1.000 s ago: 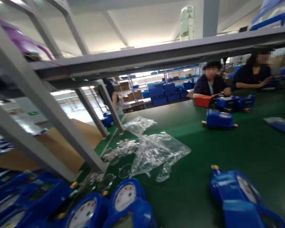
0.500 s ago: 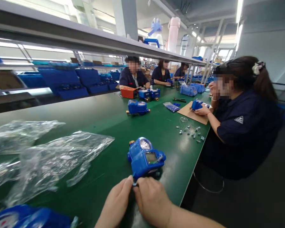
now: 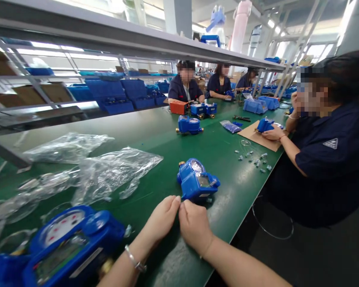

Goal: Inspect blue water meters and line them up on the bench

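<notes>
Two hands, left [image 3: 163, 217] and right [image 3: 194, 225], pinch fingers together at the meter's [image 3: 197, 183] near edge on the desk [image 3: 155, 139]; small, steady grips would suit this fiddly part

Factory assembly line (green bench [image 3: 155, 131], seated workers [image 3: 332, 151]).

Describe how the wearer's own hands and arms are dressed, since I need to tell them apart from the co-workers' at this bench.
Both forearms are bare, with no sleeves or gloves showing. The left hand has a thin silver-coloured bracelet at the wrist. The right hand wears nothing visible. The co-workers wear dark navy tops.
</notes>
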`<action>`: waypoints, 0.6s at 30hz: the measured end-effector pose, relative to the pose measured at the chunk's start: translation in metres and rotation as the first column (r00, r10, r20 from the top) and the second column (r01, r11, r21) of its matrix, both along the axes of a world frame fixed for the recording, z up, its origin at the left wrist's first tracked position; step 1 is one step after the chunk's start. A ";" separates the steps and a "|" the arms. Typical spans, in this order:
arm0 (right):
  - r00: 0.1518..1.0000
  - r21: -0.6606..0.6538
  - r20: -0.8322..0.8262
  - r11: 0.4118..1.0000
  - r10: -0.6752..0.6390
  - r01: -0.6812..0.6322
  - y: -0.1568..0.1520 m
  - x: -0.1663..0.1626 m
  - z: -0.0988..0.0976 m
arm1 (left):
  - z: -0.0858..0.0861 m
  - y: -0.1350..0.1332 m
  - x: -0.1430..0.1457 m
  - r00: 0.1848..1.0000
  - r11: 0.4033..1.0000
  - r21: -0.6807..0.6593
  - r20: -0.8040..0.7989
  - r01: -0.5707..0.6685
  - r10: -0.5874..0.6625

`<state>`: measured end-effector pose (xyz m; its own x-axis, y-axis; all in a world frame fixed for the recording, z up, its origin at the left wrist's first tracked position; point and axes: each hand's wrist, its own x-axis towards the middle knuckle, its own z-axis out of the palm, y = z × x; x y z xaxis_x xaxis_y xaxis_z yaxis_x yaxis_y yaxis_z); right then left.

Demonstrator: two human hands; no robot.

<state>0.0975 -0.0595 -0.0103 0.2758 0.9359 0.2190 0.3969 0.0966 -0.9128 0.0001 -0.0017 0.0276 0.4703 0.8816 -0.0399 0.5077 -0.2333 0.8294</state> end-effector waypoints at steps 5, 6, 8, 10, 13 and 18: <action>0.911 -0.224 -0.410 0.973 -0.041 -0.057 0.009 -0.021 0.012 | 0.006 0.003 0.002 0.997 0.996 -0.067 -0.059 0.054 -0.058; 0.889 -0.244 -0.456 0.967 -0.041 -0.080 0.009 -0.023 0.014 | 0.008 0.004 0.002 0.996 0.996 -0.068 -0.067 0.056 -0.061; 0.860 -0.262 -0.508 0.959 -0.038 -0.112 0.006 -0.021 0.016 | 0.012 0.008 0.001 0.994 0.994 -0.089 -0.082 0.065 -0.072; 0.858 -0.256 -0.513 0.960 -0.033 -0.116 -0.001 -0.016 0.015 | 0.015 0.011 0.002 0.992 0.989 -0.129 -0.094 0.068 -0.081; 0.984 -0.106 -0.173 0.994 -0.051 0.033 -0.011 -0.004 0.008 | 0.019 0.014 0.006 0.993 0.985 -0.165 -0.100 0.041 -0.058; 0.844 0.126 0.508 0.984 -0.173 0.127 -0.009 0.009 0.002 | 0.025 0.014 0.014 0.996 0.973 -0.231 -0.083 0.020 -0.040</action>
